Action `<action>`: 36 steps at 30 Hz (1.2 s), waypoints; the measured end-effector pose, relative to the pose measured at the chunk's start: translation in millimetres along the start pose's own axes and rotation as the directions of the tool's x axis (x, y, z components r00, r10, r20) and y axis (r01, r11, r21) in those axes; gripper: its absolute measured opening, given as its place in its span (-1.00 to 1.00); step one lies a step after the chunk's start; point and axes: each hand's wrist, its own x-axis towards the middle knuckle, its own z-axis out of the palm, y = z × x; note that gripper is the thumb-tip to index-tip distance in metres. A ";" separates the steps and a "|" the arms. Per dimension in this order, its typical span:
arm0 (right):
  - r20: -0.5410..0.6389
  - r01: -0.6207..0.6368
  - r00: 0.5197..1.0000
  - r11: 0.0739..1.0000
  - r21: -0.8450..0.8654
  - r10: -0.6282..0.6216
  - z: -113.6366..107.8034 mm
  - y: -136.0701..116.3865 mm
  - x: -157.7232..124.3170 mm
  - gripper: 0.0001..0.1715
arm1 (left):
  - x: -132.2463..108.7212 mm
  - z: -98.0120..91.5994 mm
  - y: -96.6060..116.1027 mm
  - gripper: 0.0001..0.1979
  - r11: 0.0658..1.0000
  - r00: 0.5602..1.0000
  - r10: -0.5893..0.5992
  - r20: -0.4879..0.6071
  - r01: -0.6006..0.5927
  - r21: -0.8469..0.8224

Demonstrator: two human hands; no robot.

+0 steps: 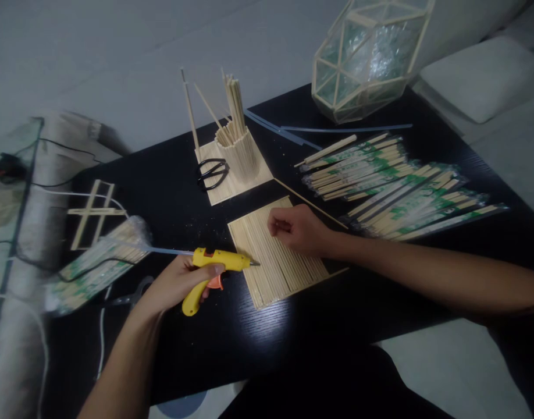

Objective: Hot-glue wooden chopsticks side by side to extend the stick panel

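My left hand (192, 279) is wrapped round a yellow hot glue gun (219, 259) with an orange trigger, and a translucent glue stick (171, 251) juts from its back. The metal nozzle points right, over the left part of a flat panel of wooden sticks (267, 273) laid side by side. Above or on the panel's upper right part, my right hand (299, 228) is closed with curled fingers. Whether anything is inside them is hidden. Beyond the panel, a round holder made of sticks (243, 154) stands on a square stick base (214, 195) and contains several upright sticks.
Black-handled scissors (212, 173) rest on the square base. Packaged chopsticks (406, 198) lie right, another pack (99, 265) left, near cords and a small stick frame (92, 215). Glue sticks (345, 128) lie at the back, beside a faceted stick-framed object (367, 64).
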 end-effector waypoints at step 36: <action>0.008 -0.002 1.000 1.000 0.000 0.002 -0.2 0.1 0.3 -0.77 | -4.9 -1.9 -7.4 -0.75 0.911 0.899 0.328 0.289 -0.382 0.157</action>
